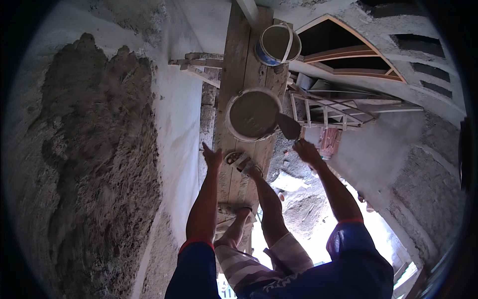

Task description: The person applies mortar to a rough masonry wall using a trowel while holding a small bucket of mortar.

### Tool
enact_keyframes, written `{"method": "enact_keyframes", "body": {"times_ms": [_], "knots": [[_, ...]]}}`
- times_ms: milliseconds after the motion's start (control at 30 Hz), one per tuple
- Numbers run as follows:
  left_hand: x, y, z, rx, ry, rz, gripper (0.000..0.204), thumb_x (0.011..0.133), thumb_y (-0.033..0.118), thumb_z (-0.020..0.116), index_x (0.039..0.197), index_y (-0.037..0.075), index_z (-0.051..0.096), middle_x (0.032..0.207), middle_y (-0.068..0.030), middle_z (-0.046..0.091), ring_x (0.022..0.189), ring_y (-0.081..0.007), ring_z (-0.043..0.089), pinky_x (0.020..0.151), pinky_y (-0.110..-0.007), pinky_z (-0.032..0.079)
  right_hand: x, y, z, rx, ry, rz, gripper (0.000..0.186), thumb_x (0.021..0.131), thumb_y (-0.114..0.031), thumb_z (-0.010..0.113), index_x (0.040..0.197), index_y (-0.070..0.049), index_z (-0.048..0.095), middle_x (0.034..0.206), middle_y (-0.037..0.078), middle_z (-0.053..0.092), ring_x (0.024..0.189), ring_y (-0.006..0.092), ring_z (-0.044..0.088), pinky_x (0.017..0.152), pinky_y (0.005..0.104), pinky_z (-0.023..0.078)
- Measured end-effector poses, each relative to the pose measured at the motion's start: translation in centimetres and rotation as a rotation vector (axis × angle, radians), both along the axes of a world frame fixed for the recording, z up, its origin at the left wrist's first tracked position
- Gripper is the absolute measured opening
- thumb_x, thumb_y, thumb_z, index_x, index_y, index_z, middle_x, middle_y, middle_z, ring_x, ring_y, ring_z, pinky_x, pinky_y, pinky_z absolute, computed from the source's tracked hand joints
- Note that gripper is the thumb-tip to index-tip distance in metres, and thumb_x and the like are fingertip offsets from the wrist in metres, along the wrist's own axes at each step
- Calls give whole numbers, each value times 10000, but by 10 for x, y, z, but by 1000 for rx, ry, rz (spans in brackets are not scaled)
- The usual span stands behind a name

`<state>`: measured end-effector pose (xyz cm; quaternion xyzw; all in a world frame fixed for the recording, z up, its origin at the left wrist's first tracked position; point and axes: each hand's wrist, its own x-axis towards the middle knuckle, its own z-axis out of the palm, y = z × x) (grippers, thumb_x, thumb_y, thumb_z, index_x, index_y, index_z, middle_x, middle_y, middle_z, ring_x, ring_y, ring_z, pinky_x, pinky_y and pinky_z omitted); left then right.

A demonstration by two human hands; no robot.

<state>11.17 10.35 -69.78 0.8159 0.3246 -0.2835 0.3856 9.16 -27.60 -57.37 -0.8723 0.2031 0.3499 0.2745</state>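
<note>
Where the right hand (307, 152) grips: its fingers are clamped round the handle of a trowel (288, 126), the arm stretched forward, presumably to bring the blade over without stepping closer.
Trowel blade: broad, dark and tapering, it overlaps the right edge of the tub (246, 138); from here I can't tell whether it touches the rim.
Left hand (213, 158): fingers apart, nothing in them, held out by the left edge of the plank (234, 65), perhaps for balance.
Tub's place: on the plank, just ahead of the sandalled front foot (242, 162), within easy reach, I'd judge.
Mortar (254, 114): grey-brown, thick-looking, a fairly smooth round surface inside the pale rim.
Plank underfoot: worn, lengthwise boards bearing feet, tub and bucket (264, 57) alike.
Bucket beyond: blue-sided, with a pale handle arched over its mouth, probably parked there as a reserve.
Wall (179, 114) to the left: pale and flattish near the plank; farther out, a ragged dark patch (99, 149), coarse and damp-looking.
Wooden frame (343, 52) to the right: orange-brown bars edging dark openings.
</note>
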Motion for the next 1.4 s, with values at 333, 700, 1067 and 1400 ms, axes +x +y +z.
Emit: {"method": "enact_keyframes", "body": {"times_ms": [333,700,1067,1400], "knots": [[-288,213,63,20,379,256,648,779,88,646,1362,-24,388,906,-136,621,797,-231,592,720,-361,491,48,77,-106,350,107,-315,318,890,-323,574,991,-21,582,670,104,606,527,174,581,463,338,463],[-361,241,160,-150,562,587,580,853,60,597,1385,43,367,963,-138,644,678,-183,620,575,-285,511,5,99,-114,627,-22,-664,185,918,-259,573,892,-83,525,546,-7,460,404,99,437,373,283,377],[-308,223,209,-306,355,435,544,884,181,584,1374,36,399,1035,-142,664,826,-209,665,714,-320,544,-7,141,-53,610,-93,-847,119,911,-260,500,933,-144,506,631,9,502,453,131,494,375,287,412],[-278,226,316,-375,145,456,533,888,200,580,1361,16,420,1074,-148,648,894,-219,651,800,-335,532,45,219,218,978,-823,-981,172,878,-129,465,1022,-41,497,671,76,527,479,144,532,411,283,458]]}}
